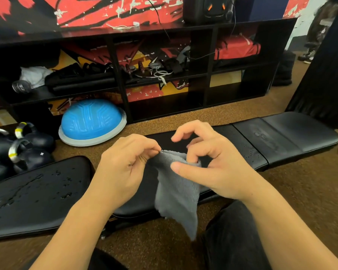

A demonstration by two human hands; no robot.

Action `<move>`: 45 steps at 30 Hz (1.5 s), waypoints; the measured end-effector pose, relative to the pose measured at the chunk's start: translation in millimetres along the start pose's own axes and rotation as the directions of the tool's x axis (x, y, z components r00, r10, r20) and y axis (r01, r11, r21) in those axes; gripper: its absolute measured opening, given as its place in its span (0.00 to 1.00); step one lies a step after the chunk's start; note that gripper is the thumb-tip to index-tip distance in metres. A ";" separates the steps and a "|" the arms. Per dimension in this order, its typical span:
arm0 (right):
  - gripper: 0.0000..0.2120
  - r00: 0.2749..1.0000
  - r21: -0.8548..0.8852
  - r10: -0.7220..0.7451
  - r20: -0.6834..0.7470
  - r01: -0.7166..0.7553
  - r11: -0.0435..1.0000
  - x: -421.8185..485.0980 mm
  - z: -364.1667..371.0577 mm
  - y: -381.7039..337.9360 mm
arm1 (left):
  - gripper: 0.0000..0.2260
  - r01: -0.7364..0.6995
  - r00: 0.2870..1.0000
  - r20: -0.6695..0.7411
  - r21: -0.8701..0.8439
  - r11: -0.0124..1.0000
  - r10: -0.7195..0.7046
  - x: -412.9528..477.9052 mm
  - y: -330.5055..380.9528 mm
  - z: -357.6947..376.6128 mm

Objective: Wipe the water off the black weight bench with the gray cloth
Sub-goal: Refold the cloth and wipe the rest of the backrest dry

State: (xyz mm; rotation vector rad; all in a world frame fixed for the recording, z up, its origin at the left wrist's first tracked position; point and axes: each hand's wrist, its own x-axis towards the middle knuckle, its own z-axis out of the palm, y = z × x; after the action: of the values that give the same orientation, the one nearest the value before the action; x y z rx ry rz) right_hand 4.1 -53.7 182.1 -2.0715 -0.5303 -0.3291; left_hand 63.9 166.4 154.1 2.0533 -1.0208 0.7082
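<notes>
**Cloth in hand, bench not yet wiped**

Nearest the camera, a dark trouser leg [234, 236] fills 5 o'clock, and both forearms reach in from the bottom edge. The left hand [123, 168] pinches the upper edge of the gray cloth [177, 193] between thumb and fingertips, a tight grip closed on the fabric. The right hand [209, 162] takes the same edge at its other corner, thumb pressed across it, while its index and middle fingers curl up loose and hold nothing. The cloth hangs between them at the centre, above the bench and clear of it, its lower corner drooping toward 6 o'clock.

It looks light, soft and limp, with a fuzzy nap that should soak well; bunching it into the palm would probably press better than holding an edge.

Beyond, the black weight bench [281, 141] runs from 8 o'clock to 2 o'clock, low on the brown carpet. Water beads [64, 195] and streaks sit on the pad at 8 o'clock, finer droplets at 2 o'clock. The middle section is hidden behind hands and cloth, so its wetness cannot be judged.

Farther off stand kettlebells [27, 152] at 9 o'clock, a blue balance dome [92, 121] at 10, and a dark shelf unit [164, 78] whose contents are hard to make out.
</notes>
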 end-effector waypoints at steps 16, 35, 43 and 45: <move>0.21 0.988 0.182 0.025 -0.152 0.003 0.983 6.2 18.4 1.7 | 0.07 0.158 0.985 -0.027 -0.269 0.950 -0.171 -4.7 18.3 1.8; 0.21 0.989 -0.142 0.101 0.105 -0.085 0.986 6.3 0.1 30.8 | 0.07 0.340 0.940 0.054 -0.082 0.937 -0.337 -4.3 -9.8 -12.1; 0.17 0.939 0.085 0.260 0.225 -0.285 0.955 3.9 -4.6 39.2 | 0.10 0.543 0.839 0.086 -0.103 0.833 -0.537 -4.3 -27.5 -11.9; 0.13 0.911 0.051 0.322 0.259 -0.346 0.937 3.8 -5.1 49.8 | 0.09 0.577 0.810 0.168 -0.054 0.815 -0.562 -9.2 -38.2 -13.6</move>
State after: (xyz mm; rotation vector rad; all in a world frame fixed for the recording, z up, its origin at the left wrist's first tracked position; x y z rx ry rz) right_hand 31.8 -80.3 149.8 -2.0758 -0.3180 0.1563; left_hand 88.7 197.4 141.6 2.1809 -0.4414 0.1859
